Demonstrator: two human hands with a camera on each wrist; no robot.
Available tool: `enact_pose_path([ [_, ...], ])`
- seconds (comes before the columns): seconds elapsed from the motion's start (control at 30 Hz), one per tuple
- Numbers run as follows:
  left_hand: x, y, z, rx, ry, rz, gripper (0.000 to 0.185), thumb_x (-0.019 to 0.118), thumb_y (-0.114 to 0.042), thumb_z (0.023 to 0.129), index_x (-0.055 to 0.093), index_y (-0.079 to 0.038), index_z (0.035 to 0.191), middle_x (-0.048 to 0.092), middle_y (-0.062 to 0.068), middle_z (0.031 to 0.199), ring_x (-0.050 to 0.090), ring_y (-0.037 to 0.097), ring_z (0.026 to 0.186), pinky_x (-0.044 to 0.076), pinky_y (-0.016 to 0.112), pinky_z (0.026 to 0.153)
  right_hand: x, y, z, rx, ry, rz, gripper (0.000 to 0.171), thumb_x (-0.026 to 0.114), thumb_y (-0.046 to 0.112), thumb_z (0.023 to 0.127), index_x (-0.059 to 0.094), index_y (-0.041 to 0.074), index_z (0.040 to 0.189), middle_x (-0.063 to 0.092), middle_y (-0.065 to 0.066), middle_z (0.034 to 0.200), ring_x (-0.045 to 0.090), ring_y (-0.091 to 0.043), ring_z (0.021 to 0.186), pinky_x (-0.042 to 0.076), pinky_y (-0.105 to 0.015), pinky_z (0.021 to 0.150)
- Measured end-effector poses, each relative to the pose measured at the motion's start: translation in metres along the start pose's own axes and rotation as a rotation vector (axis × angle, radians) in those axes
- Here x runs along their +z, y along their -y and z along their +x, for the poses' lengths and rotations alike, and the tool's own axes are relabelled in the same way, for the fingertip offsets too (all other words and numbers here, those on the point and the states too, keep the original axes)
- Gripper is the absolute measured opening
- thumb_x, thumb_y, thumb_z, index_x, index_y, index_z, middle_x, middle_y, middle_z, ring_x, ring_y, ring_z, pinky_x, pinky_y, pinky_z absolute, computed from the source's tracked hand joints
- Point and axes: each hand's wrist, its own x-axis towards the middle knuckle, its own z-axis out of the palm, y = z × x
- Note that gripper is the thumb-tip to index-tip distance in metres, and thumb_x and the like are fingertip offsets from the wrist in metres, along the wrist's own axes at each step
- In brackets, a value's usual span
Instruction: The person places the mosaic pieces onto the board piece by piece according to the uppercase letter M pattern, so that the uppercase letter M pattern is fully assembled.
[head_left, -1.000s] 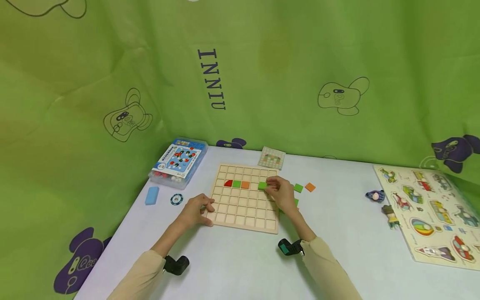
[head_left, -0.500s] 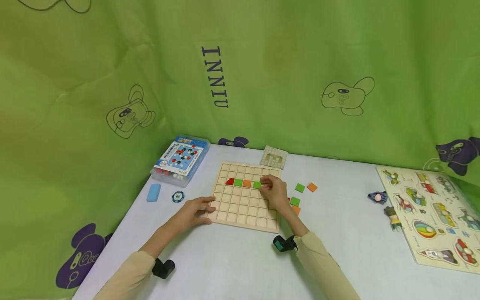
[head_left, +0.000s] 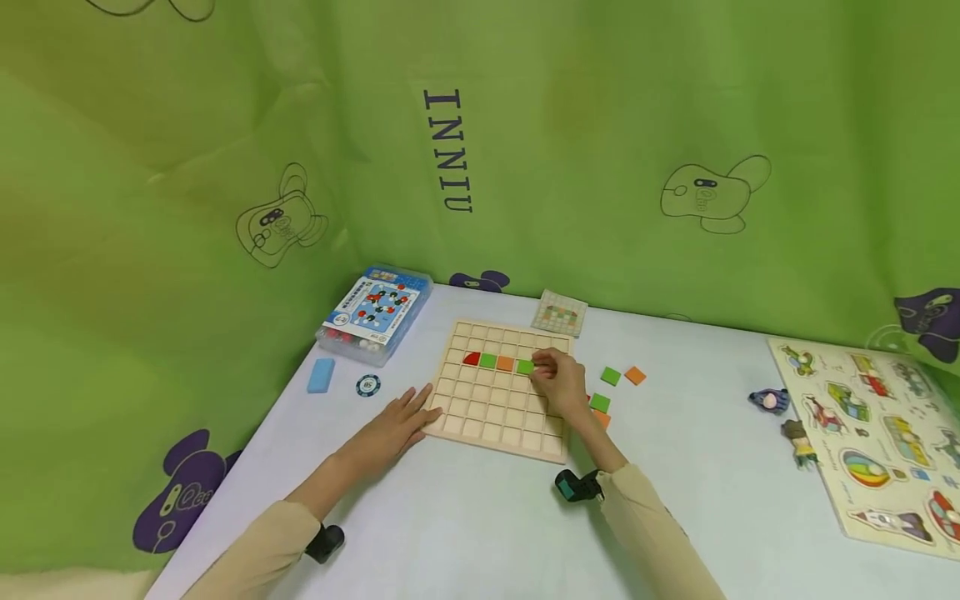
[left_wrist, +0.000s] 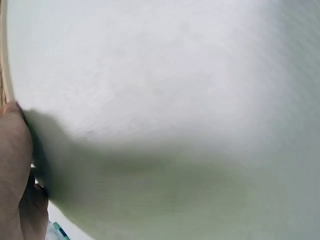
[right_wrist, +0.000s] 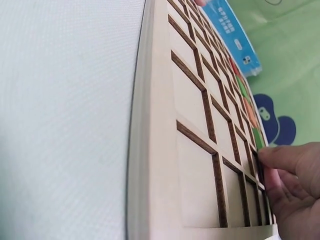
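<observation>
- Head view: the right hand (head_left: 561, 382) rests on the board (head_left: 507, 389), its curled fingers pinching a green tile (head_left: 525, 366) that sits in a cell at the fingertips, last in a row after a red piece (head_left: 472, 358), a second green tile (head_left: 488, 360) and an orange tile (head_left: 506, 362).
- The left hand (head_left: 396, 427) lies flat with straight fingers, tips touching the board's near-left edge and holding nothing.
- Loose tiles (head_left: 610, 376) lie just right of the right hand; a blue box (head_left: 375, 313) sits well beyond the left fingers.
- Left wrist view: only the hand's edge (left_wrist: 14, 170) shows on the table (left_wrist: 175, 100); blurred.
- Right wrist view: curled fingers (right_wrist: 290, 165) touch the board (right_wrist: 195, 110) by the tile (right_wrist: 258, 137).
</observation>
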Motion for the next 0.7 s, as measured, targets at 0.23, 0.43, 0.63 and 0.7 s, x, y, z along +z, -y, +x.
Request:
enact_pose_path([
  [0.23, 0.002, -0.002, 0.005, 0.008, 0.008, 0.087, 0.043, 0.042, -0.022, 0.104, 0.042, -0.008, 0.144, 0.019, 0.016, 0.157, 0.022, 0.042, 0.140, 0.024, 0.054, 0.111, -0.006, 0.000, -0.001, -0.007, -0.003, -0.004, 0.025, 0.070, -0.011, 0.080, 0.064, -0.012, 0.104, 0.068, -0.025, 0.099, 0.067, -0.034, 0.085, 0.057, -0.031, 0.073],
  [0.43, -0.001, -0.002, 0.005, -0.016, 0.002, 0.065, 0.042, 0.045, -0.024, 0.103, 0.045, -0.011, 0.143, 0.022, 0.012, 0.157, 0.026, 0.039, 0.140, 0.029, 0.054, 0.109, -0.005, -0.001, 0.000, 0.013, 0.008, 0.009, 0.026, 0.071, -0.010, 0.080, 0.063, -0.012, 0.105, 0.068, -0.024, 0.100, 0.067, -0.033, 0.086, 0.056, -0.029, 0.073],
  [0.63, -0.008, -0.001, 0.004, -0.058, -0.017, -0.037, 0.041, 0.054, -0.028, 0.099, 0.051, -0.014, 0.138, 0.029, 0.006, 0.155, 0.030, 0.034, 0.139, 0.040, 0.057, 0.100, -0.002, -0.001, 0.001, 0.022, 0.008, 0.015, 0.026, 0.072, -0.011, 0.079, 0.064, -0.011, 0.104, 0.068, -0.024, 0.100, 0.067, -0.033, 0.086, 0.056, -0.028, 0.073],
  [0.7, -0.009, 0.000, 0.003, -0.066, -0.012, -0.052, 0.042, 0.055, -0.029, 0.098, 0.052, -0.014, 0.138, 0.030, 0.005, 0.155, 0.030, 0.034, 0.140, 0.039, 0.056, 0.101, -0.002, 0.000, 0.000, 0.015, 0.009, 0.015, 0.027, 0.072, -0.011, 0.079, 0.063, -0.011, 0.104, 0.067, -0.025, 0.100, 0.067, -0.034, 0.086, 0.056, -0.028, 0.073],
])
